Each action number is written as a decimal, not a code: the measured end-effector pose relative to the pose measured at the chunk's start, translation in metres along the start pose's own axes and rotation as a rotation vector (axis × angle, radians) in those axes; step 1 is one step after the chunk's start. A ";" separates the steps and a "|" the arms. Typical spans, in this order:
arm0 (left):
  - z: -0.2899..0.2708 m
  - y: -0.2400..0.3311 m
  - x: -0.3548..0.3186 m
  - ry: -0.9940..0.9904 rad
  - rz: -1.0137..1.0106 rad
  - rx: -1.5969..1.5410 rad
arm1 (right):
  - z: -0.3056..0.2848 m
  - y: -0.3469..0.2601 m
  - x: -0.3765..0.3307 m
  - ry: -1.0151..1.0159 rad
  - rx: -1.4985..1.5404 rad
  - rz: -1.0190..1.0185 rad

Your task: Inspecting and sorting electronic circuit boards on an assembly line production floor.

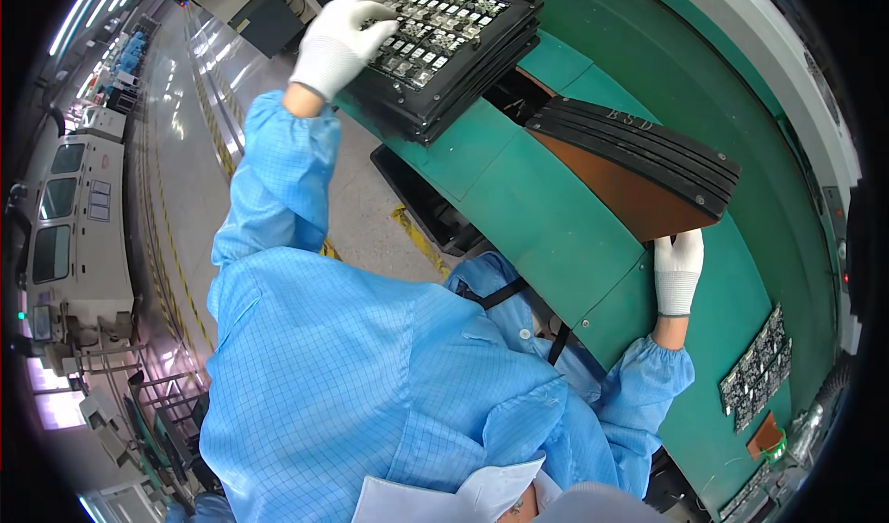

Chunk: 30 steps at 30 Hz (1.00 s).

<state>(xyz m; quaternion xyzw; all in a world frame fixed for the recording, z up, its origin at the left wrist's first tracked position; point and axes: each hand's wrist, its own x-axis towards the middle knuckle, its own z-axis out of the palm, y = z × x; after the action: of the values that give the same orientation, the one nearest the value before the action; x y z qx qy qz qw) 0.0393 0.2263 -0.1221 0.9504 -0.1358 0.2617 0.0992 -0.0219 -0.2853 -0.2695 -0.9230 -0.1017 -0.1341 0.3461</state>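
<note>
My left hand (344, 37), in a white glove, reaches over a black tray (428, 108) at the far left of the green bench. Thumb and fingers are curved with a gap between them, and nothing shows in them. Rows of small circuit boards (444, 18) fill the tray, which sits on a stack of similar black trays. On the right, a tilted stack of black trays (639, 143) shows a brown underside (602, 182). My right hand (679, 262), also gloved in white, grips that stack at its near right corner; its fingertips are hidden behind the edge.
The green bench (556, 245) runs diagonally from upper left to lower right. Dark circuit board panels (757, 366) lie at its right end, near a brown piece (765, 435) and a green light. Beyond the aisle at left stands a white machine (79, 217).
</note>
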 end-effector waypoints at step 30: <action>-0.011 0.003 0.002 -0.139 0.460 0.171 | -0.022 -0.015 0.004 0.107 0.187 0.248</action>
<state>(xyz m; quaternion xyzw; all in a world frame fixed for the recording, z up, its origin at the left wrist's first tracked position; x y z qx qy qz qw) 0.0349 0.2259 -0.1113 0.9152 -0.3323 0.2217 -0.0534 -0.0263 -0.2882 -0.2427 -0.8837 0.0193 -0.1294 0.4494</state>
